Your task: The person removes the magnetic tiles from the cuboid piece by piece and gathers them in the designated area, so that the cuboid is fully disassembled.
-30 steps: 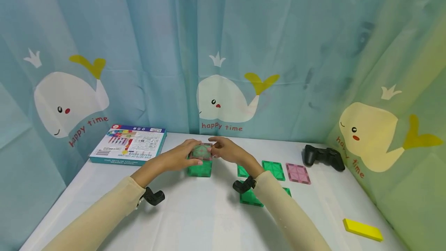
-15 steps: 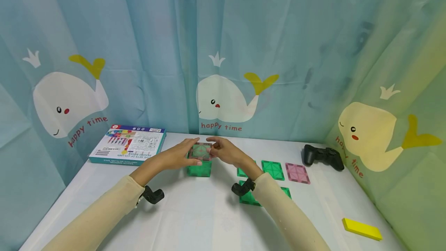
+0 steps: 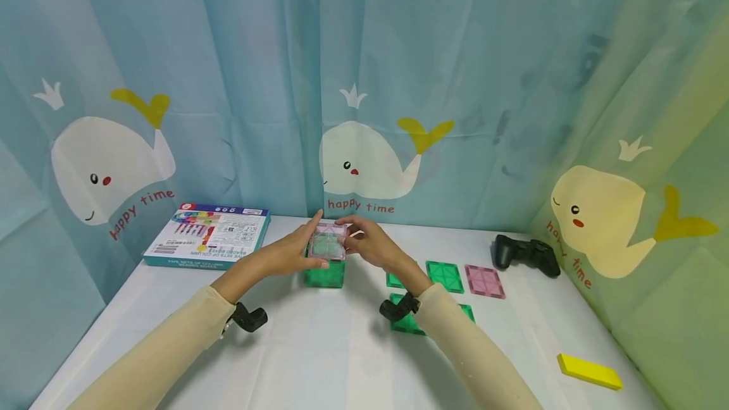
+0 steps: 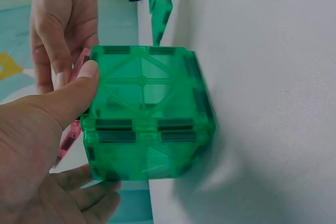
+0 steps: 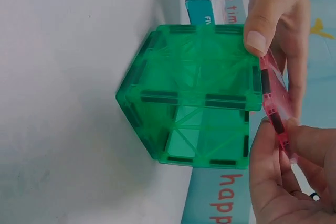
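A box of translucent green magnetic tiles [image 3: 324, 275] stands on the white table. Over its top lies a pink square magnetic tile [image 3: 328, 242]; in the right wrist view this pink tile leans at an angle, near the box's top edge and partly apart from it. My left hand [image 3: 290, 253] holds the box, its thumb on the top edge of a green side and other fingers around the left side. My right hand [image 3: 371, 245] pinches the pink tile at its right edge between thumb and fingers. Some of its fingertips are hidden behind the tile.
Several flat green tiles [image 3: 445, 277] lie right of the box, partly under the right forearm. Beside them are another pink tile [image 3: 484, 281] and a black game controller [image 3: 525, 255]. A yellow block [image 3: 589, 371] lies front right. A boxed set [image 3: 207, 236] lies back left, before the curtain [image 3: 256, 81].
The pink tile's far edge has risen and its surface looks lighter. The left index finger has straightened upward, and the right hand has lifted slightly.
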{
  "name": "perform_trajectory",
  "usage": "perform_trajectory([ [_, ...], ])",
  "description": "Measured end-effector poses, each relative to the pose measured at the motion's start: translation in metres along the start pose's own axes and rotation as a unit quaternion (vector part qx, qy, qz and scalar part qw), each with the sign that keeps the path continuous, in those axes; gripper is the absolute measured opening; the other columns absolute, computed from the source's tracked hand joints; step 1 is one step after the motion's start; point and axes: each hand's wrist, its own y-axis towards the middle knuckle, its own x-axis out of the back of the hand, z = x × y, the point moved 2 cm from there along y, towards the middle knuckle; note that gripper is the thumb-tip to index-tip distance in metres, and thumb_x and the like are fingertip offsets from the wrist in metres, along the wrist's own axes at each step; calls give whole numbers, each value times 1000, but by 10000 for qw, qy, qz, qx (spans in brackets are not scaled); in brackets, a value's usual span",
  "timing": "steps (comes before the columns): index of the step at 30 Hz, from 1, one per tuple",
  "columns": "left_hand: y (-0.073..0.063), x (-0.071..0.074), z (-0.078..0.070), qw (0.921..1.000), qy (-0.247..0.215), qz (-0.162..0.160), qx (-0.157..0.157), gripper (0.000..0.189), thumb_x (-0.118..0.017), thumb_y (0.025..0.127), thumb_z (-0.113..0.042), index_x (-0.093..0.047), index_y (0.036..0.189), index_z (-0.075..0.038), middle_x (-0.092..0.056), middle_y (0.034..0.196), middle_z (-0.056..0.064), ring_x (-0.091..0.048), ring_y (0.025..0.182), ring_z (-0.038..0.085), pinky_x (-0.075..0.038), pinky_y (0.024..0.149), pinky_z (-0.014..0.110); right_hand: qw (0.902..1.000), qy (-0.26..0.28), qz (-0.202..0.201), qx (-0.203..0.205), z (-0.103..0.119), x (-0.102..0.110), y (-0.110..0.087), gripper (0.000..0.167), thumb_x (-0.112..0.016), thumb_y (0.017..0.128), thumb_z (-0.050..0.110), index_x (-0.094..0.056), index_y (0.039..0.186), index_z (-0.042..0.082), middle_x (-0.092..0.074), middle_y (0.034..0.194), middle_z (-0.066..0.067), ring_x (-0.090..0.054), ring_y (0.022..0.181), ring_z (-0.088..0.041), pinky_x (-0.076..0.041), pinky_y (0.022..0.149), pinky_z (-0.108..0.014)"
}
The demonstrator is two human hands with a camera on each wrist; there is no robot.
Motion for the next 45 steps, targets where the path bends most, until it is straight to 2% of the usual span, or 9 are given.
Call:
perform_trajectory([
  [4, -1, -1, 0, 10000, -65, -65, -39, 116, -74, 101, -37, 17, 168, -9, 4, 177, 18, -6, 163, 39, -17, 129, 61, 9998, 26, -79, 154, 2, 3, -4, 37, -62, 107, 7, -60, 143, 5, -62, 114, -19, -71, 106, -34, -62, 95, -49],
  [7, -1, -1, 1, 9999, -21, -75, 81, 116, -73, 101, -40, 16, 168, -9, 4, 177, 18, -6, 163, 39, -16, 129, 61, 9995, -52, -111, 300, 2, 8, -7, 37, -62, 107, 7, -59, 144, 6, -62, 116, -20, -70, 108, -41, -63, 93, -44],
  [11, -2, -1, 2, 9994, 242, -54, 235, 108, -71, 101, -47, 2, 170, -8, -11, 175, 22, -16, 162, 41, -22, 128, 62, 9989, -51, -226, 402, 1, 20, -15, 38, -60, 108, 7, -57, 146, 5, -60, 119, -21, -70, 108, -42, -63, 93, -41],
  [16, -2, -1, 4, 9984, 526, -31, 182, 95, -65, 103, -54, -19, 168, -2, -25, 170, 25, -26, 158, 43, -27, 126, 62, 9984, -40, -463, 332, -1, 49, -34, 42, -59, 109, 8, -53, 150, 5, -56, 120, -21, -71, 105, -31, -62, 95, -42],
  [22, -4, -1, 7, 9976, 685, -81, 108, 81, -57, 108, -50, -29, 165, 0, -28, 169, 24, -27, 158, 43, -27, 126, 61, 9980, -148, -551, 258, -15, 93, -75, 40, -59, 109, 9, -53, 148, 3, -54, 121, -24, -71, 104, -29, -63, 94, -39],
  [29, -7, -1, 9, 9976, 683, -41, 96, 78, -55, 109, -48, -28, 165, 0, -27, 169, 25, -26, 158, 43, -26, 127, 62, 9968, -576, -515, 225, -45, 141, -140, 40, -59, 109, 9, -54, 147, -1, -57, 120, -26, -73, 99, -19, -64, 87, -34],
  [37, -9, 0, 9, 9976, 683, -35, 145, 79, -54, 110, -47, -26, 166, 0, -26, 170, 26, -25, 158, 45, -25, 126, 63, 9959, -559, -652, -277, -84, 191, -209, 42, -60, 108, 9, -50, 145, -9, -60, 123, -18, -70, 98, -10, -64, 79, -30],
  [40, -9, -1, 9, 9975, 676, -42, 181, 79, -54, 110, -48, -26, 166, -1, -26, 170, 25, -25, 158, 45, -25, 126, 63, 9969, -379, -360, -581, -98, 204, -227, 42, -59, 109, 9, -49, 146, -8, -60, 123, -14, -68, 99, -11, -64, 82, -33],
  [45, -8, -2, 11, 9978, 635, -28, 188, 80, -54, 110, -49, -25, 166, -1, -26, 170, 26, -25, 158, 45, -25, 126, 64, 9890, -281, 241, -1431, -116, 215, -247, 40, -58, 110, 13, -52, 147, 0, -59, 118, -15, -62, 98, -18, -63, 83, -36],
])
